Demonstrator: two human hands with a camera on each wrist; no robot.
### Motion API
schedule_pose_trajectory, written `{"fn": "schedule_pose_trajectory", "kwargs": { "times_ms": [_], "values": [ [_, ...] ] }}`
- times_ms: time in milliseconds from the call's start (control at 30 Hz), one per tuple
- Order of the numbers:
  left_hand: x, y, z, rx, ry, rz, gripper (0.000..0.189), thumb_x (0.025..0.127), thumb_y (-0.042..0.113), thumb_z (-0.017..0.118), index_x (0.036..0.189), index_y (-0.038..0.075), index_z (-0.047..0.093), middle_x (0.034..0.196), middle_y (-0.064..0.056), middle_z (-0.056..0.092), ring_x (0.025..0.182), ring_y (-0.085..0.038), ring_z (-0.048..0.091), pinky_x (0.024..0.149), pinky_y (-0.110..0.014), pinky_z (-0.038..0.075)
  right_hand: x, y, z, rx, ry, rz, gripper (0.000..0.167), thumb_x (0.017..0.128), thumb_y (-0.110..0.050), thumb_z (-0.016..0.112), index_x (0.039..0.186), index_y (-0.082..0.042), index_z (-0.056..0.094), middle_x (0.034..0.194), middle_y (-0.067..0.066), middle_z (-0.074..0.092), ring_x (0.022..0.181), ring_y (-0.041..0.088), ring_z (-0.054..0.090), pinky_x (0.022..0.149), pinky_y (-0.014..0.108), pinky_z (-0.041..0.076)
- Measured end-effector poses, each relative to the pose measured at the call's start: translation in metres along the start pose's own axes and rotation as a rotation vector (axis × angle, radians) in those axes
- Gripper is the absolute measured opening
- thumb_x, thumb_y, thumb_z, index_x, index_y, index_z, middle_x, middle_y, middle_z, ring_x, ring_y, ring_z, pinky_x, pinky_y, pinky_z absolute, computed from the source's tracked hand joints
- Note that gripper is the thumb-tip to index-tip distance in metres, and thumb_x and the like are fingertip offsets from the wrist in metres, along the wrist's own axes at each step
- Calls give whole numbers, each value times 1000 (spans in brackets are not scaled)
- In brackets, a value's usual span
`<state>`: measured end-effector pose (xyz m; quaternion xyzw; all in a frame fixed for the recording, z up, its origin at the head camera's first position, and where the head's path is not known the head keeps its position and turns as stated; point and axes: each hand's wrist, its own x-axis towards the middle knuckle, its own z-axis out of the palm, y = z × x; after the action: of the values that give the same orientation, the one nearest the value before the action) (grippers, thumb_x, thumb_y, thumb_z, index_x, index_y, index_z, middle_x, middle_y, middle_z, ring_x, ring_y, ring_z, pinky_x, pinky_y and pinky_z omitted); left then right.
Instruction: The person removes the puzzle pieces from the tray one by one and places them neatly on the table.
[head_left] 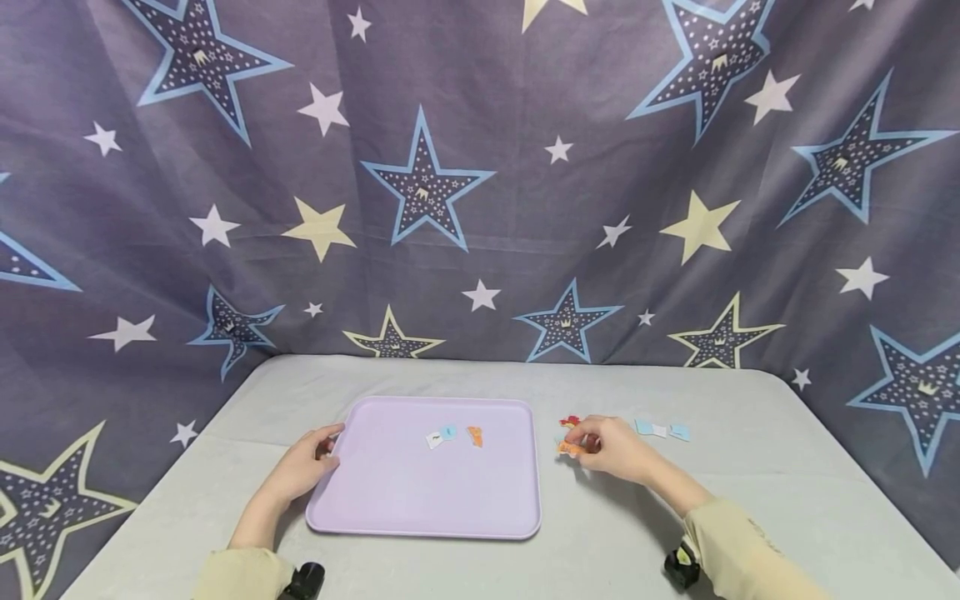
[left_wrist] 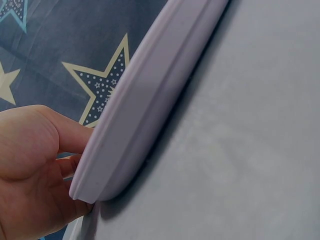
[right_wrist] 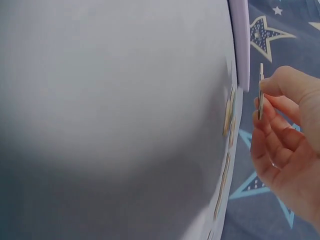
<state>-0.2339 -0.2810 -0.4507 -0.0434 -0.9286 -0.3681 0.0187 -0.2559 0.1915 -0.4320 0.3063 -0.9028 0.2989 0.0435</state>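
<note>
My left hand (head_left: 300, 465) grips the left rim of a shallow lilac tray (head_left: 420, 500), its thumb (left_wrist: 75, 135) against the rim in the left wrist view. Beyond the tray's right edge, my right hand (head_left: 617, 450) pinches a thin, flat orange piece (head_left: 570, 448) between thumb and fingers. Seen edge-on in the right wrist view, that piece (right_wrist: 261, 92) is above the tabletop. A small red piece (head_left: 570, 421) lies just behind the fingertips. On the tray are a white piece (head_left: 434, 439), a light blue piece (head_left: 448, 432) and an orange piece (head_left: 476, 436).
To the right of my right hand, a row of flat pieces lies on the pale tablecloth (head_left: 750, 500): a light blue piece (head_left: 643, 427), a white piece (head_left: 660, 431) and another blue piece (head_left: 679, 432). Behind the table hangs a dark star-patterned curtain (head_left: 510, 225).
</note>
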Motion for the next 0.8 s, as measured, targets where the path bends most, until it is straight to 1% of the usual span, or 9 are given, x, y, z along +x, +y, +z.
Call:
{"fn": "schedule_pose_trajectory", "kwargs": {
  "times_ms": [133,233,333,500,600,800],
  "values": [
    [0,0,0,-2,-1,-3,51,81,0,54,130,-7,42,97,-11,49,85,-20,44,76,-33,38,-5,9,-5,9,-4,33,22,70,-5,66,92,-8,68,83,-3,61,64,3,51,57,20,43],
    [1,-1,0,-4,2,0,51,81,0,54,130,-7,42,97,-11,49,85,-20,44,75,-32,38,-9,15,-10,-7,-6,56,23,70,-5,65,92,-9,67,85,-3,62,67,3,52,59,20,44],
    [1,-1,0,-5,5,4,51,81,0,54,130,-7,42,97,-11,49,84,-19,44,74,-32,37,-12,21,-15,-27,-9,84,22,70,-6,65,91,-11,68,84,-4,62,68,3,52,61,21,44],
    [1,-2,-1,-4,5,1,50,82,1,54,130,-7,42,97,-11,49,85,-20,44,75,-32,38,-16,30,-22,-39,-17,132,22,70,-8,66,92,-12,68,84,-5,61,67,4,51,61,22,42],
    [1,-1,-1,-9,2,5,51,81,0,54,130,-7,42,97,-11,49,85,-20,44,75,-32,38,-18,36,-23,-73,-20,147,22,69,-8,67,91,-13,68,83,-6,61,68,4,50,61,22,41],
    [1,-1,-1,-15,-1,19,50,81,-1,54,130,-8,42,96,-11,48,84,-19,43,74,-31,37,-21,41,-26,-96,-25,146,22,68,-8,67,89,-13,68,82,-6,61,68,6,50,61,23,40]
  ]
}}
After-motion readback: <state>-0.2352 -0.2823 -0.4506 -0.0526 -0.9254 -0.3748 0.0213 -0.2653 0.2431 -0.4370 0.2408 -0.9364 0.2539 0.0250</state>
